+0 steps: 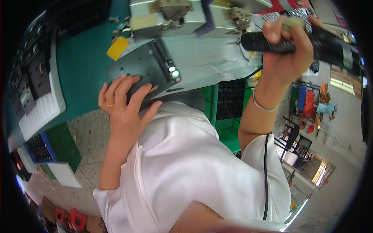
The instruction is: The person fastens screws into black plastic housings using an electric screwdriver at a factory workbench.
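Note:
My left hand [126,97] rests on the near part of a dark grey flat panel [134,64], its fingers spread over the surface and the thumb apart. Close to the fingertips are small copper-coloured pieces [154,89], too small to make out. Along the panel's right side runs a black strip with shiny round parts [173,72]. Raised at the upper right, my right hand [289,50] is closed around a black barrel-shaped electric screwdriver [268,42]. It is held well apart from the panel, and its tip cannot be made out.
Two metal fixtures [167,19] [225,19] stand at the bench's back. A yellow piece [117,48] lies beside the panel. To the left, a white tray [40,120] holds black parts. Green bins [229,134] sit below the bench edge. A black cord [266,174] hangs at my right side.

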A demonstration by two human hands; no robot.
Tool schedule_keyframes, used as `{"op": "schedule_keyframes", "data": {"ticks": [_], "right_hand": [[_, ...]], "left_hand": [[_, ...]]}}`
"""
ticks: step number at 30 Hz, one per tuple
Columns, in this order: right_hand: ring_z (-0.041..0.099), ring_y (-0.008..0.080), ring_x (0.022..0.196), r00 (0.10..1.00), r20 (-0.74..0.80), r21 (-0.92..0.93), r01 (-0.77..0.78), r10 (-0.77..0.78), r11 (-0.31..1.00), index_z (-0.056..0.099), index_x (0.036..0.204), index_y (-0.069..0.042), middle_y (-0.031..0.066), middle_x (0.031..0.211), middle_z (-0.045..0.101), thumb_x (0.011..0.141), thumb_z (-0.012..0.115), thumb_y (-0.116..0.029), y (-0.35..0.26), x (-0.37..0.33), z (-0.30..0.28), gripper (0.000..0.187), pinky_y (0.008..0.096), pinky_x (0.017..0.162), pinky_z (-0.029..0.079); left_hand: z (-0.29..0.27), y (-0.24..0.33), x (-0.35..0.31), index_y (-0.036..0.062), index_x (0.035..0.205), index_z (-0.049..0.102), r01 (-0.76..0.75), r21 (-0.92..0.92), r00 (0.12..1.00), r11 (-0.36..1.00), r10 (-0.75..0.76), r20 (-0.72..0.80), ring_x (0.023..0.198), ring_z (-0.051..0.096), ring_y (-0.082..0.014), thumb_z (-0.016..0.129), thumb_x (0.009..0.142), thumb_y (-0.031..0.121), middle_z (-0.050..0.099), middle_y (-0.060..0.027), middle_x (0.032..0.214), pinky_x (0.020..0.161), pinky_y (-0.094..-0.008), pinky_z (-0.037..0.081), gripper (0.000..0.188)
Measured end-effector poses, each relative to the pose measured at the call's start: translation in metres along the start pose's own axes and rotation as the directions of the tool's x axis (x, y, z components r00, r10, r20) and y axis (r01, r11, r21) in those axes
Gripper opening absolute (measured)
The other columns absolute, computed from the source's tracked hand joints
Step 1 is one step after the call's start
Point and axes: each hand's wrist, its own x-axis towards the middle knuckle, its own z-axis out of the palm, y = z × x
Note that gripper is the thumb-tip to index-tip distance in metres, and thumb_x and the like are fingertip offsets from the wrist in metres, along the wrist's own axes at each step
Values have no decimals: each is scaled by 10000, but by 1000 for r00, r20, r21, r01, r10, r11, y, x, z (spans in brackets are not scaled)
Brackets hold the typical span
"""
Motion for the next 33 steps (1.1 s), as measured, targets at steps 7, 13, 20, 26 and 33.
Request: {"op": "schedule_keyframes", "data": {"ticks": [7, 13, 20, 26, 33], "right_hand": [[513, 193, 586, 986, 159, 229, -94, 58, 969, 422, 1346, -170, 46, 753, 481, 903, 535, -80, 25, -62, 94, 467, 355, 533, 402], [557, 203, 544, 984, 145, 120, -121, 103, 985, 379, 1315, -191, 44, 738, 482, 905, 655, -154, 42, -76, 117, 496, 360, 512, 427], [550, 197, 514, 984, 162, 29, -85, 80, 996, 368, 1284, -181, 50, 691, 468, 894, 671, -156, 52, -77, 120, 495, 348, 492, 436], [545, 199, 508, 984, 154, 6, -94, 92, 996, 367, 1280, -177, 58, 684, 482, 882, 701, -166, 53, -79, 124, 520, 342, 490, 439], [551, 195, 493, 982, 135, -15, -133, 133, 991, 370, 1255, -176, 65, 643, 501, 874, 730, -160, 50, -77, 131, 525, 333, 476, 450]], "left_hand": [[4, -5, -5, 237, 1015, 708, -14, 14, 1000, 1000, 14, -5, 1231, 492, -241, 835, 668, 261, 581, -14, 1213, 1101, -466, 215, 370], [7, -7, -9, 257, 982, 721, -31, 18, 999, 999, 32, -28, 1227, 481, -228, 821, 675, 229, 571, -7, 1215, 1091, -484, 217, 324], [12, -6, -10, 260, 982, 718, -16, 30, 998, 999, 18, -54, 1222, 479, -219, 817, 685, 232, 566, -1, 1202, 1080, -484, 231, 315], [12, -4, -10, 260, 992, 710, -7, 22, 997, 1000, 8, -71, 1197, 498, -210, 815, 692, 234, 567, 5, 1170, 1069, -478, 243, 320], [16, -5, -12, 250, 1004, 696, 1, -16, 996, 1000, -2, -86, 1158, 528, -201, 822, 687, 217, 571, 12, 1146, 1057, -461, 256, 343]]}}
